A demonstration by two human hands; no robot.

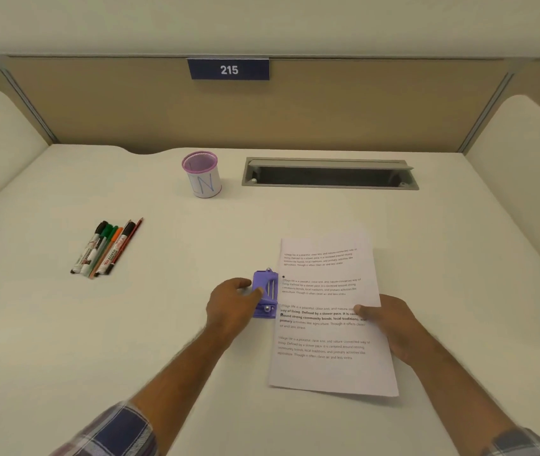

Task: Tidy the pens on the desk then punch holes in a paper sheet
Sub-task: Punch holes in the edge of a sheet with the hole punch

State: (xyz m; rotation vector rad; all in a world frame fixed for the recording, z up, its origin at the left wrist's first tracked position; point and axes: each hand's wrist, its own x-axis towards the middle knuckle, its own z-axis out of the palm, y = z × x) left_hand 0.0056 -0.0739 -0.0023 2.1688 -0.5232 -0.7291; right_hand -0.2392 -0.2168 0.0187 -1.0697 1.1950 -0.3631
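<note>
The left hand [229, 307] has its grip closed round a purple hole punch [266, 296], thumb on the far end and fingers curled over the top. The punch sits on the pale counter [163, 340], against the left edge of a printed paper sheet [328, 324] that lies just to the right of that grip. Two dark dots show along the sheet's left margin, one beyond the punch and one beside its near end.

The right hand [390, 324] pinches the sheet's right edge, thumb on top of the print and the fingers hidden beneath, so its grip is closed on the paper.

Well to the left of the left grip and farther away, a bunch of pens [105, 248] and markers lies side by side on the counter, caps pointing away. Beyond both grips, near the back edge, stands a white pen cup [204, 179] with a pink rim and blue scrawl on its side. To the right of the cup a grey cable tray [328, 174] is let into the counter with its flap up.

A tan partition [328, 110] closes off the back, carrying a dark blue plate [229, 69] marked 215. Cream side panels curve up on either hand. Both forearms end in checked sleeves [120, 432].
</note>
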